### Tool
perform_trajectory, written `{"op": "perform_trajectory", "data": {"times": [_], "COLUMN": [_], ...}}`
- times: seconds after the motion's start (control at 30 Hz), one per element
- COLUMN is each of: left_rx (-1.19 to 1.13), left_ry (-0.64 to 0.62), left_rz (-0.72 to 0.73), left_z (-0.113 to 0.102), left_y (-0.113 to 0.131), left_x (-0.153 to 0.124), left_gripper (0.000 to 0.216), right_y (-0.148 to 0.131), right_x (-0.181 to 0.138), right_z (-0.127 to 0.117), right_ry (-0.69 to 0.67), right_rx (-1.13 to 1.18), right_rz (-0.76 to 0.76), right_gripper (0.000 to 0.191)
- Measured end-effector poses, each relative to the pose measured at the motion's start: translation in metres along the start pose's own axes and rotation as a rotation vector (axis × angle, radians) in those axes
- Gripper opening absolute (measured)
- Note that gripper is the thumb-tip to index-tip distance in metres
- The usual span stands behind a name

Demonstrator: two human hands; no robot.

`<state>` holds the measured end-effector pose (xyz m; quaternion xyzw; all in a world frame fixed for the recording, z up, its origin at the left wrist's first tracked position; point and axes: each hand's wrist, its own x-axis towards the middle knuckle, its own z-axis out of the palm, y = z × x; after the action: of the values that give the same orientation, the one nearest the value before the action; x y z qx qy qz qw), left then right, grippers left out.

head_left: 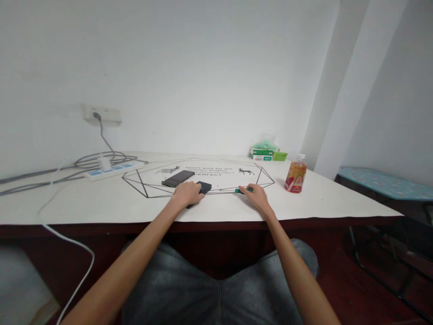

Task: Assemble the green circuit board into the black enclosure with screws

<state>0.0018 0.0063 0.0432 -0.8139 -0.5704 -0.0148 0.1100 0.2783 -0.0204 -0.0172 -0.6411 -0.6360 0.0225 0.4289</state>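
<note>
Black and flat-sided, a small rectangular object [205,187] lies under the left hand [186,195], whose fingers and thumb are closed around it near the front edge of the white-topped table [321,203]. The right hand [257,196] pinches a slim green-and-black tool [237,191] between thumb and fingers, low over the tabletop and well apart from the left; what the tool's tip is like is too small to tell. Just beyond the left hand, a dark rectangular phone [179,178] lies flat on the printed black lines and lettering. To the right stands an upright clear plastic bottle of amber drink [295,176] with a white cap. Against the wall sit a green-and-white cardboard box [260,154] and a lime-green box [280,156], while a white-and-blue power strip [117,171] lies at left among grey cables [101,158]
</note>
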Motion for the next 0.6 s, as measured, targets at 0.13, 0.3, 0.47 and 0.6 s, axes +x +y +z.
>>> {"op": "perform_trajectory", "data": {"times": [0.13, 0.3, 0.47, 0.6], "left_rx": [0.067, -0.032, -0.252, -0.390], "left_ry": [0.060, 0.137, 0.302, 0.498], "left_rz": [-0.068, -0.237, -0.365, -0.274], "left_z": [-0.002, 0.004, 0.029, 0.042], "left_y": [0.007, 0.018, 0.014, 0.000], "left_x": [0.005, 0.018, 0.026, 0.032], "left_gripper": [0.045, 0.048, 0.058, 0.048], "right_y": [0.000, -0.001, 0.000, 0.004], "right_x": [0.001, 0.000, 0.000, 0.001], "right_z": [0.000, -0.002, -0.001, 0.001], "right_ry": [0.000, 0.024, 0.069, 0.108], "right_rx": [-0.001, 0.046, 0.119, 0.228], "right_rz": [0.004, 0.000, 0.028, 0.036], "right_gripper": [0.049, 0.051, 0.051, 0.053]}}
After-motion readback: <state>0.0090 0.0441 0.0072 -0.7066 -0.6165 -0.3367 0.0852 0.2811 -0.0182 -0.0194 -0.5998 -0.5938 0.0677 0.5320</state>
